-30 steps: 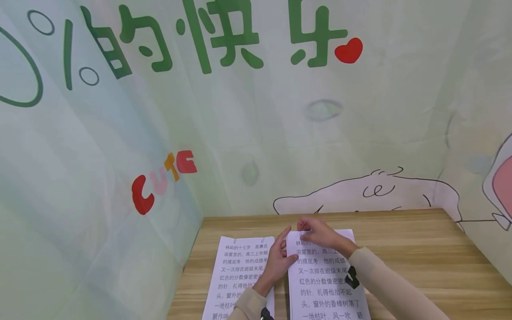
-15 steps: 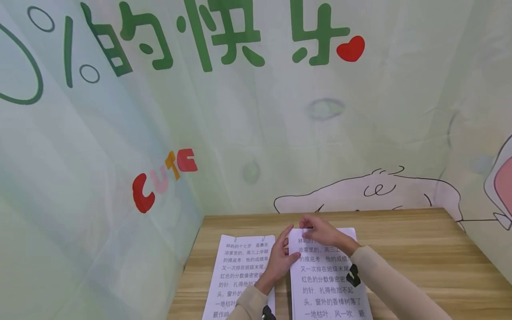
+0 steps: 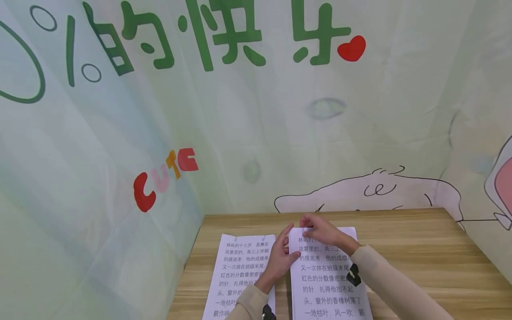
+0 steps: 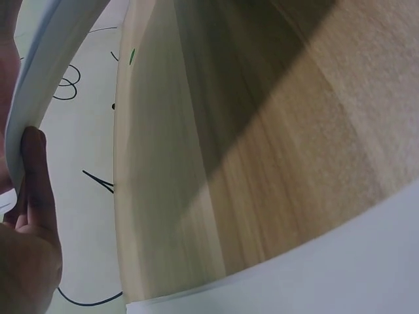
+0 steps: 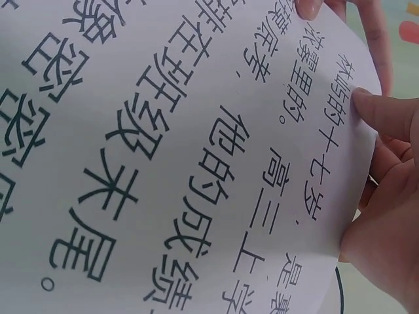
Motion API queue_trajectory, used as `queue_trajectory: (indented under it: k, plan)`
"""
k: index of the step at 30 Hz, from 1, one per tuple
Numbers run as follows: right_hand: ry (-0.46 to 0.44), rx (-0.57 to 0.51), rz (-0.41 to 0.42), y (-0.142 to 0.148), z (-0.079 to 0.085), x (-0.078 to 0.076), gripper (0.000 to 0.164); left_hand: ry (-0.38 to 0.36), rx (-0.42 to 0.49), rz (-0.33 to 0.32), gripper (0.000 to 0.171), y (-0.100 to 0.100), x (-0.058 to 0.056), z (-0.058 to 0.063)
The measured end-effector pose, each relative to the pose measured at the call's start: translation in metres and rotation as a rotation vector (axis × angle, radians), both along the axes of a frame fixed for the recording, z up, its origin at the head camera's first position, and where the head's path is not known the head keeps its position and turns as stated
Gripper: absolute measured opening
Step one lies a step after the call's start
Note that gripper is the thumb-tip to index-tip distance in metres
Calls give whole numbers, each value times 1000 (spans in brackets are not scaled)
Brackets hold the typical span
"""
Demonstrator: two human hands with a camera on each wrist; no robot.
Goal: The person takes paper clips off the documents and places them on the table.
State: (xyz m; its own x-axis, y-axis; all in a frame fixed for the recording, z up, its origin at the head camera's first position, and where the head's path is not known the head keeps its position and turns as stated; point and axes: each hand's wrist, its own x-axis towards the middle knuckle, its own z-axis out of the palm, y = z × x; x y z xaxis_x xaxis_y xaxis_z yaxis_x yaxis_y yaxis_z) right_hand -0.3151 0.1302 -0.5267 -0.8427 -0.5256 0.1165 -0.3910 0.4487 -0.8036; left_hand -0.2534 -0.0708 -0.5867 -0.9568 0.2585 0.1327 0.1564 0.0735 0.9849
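In the head view my left hand [image 3: 280, 258] grips the left edge of a raised stack of printed sheets [image 3: 326, 284], thumb on the front and fingers behind. My right hand [image 3: 322, 230] pinches at the top edge of that stack near its left corner. A thin paper clip [image 3: 302, 231] shows faintly at the right fingertips, mostly hidden by them. The right wrist view has the right thumb [image 5: 376, 108] flat on the page's top edge, with the other fingers behind. In the left wrist view the sheets [image 4: 49, 72] bend above the table.
Left of the held stack lies a second set of printed sheets [image 3: 236, 266] with two paper clips on its top edge, one a clip [image 3: 235, 238] at the left. The wooden table [image 3: 416, 258] meets a printed cloth backdrop [image 3: 240, 124] behind and on the left.
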Motion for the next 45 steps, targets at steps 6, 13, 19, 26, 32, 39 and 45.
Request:
queue_trajectory:
  k: [6,13,19,26,32,39,45]
  plan:
    - [3,-6,-10,-1,0,1,22,7,12,-4,94,0,0,0]
    - [-3,1,-33,-1,-2,1,21,21,10,-7,93,-1,-1,-2]
    - [-30,9,-65,1,3,0,22,-1,7,-7,94,0,1,-4]
    - [-22,-20,-88,7,7,-1,23,2,3,-3,93,1,1,-7]
    - [2,-49,-137,15,9,-5,24,-12,12,11,95,-1,2,-6]
    - [40,-76,-208,34,7,-11,25,-7,17,20,94,-4,1,-8]
    - [50,-74,-242,57,5,-13,27,-1,-3,41,95,-6,1,-7]
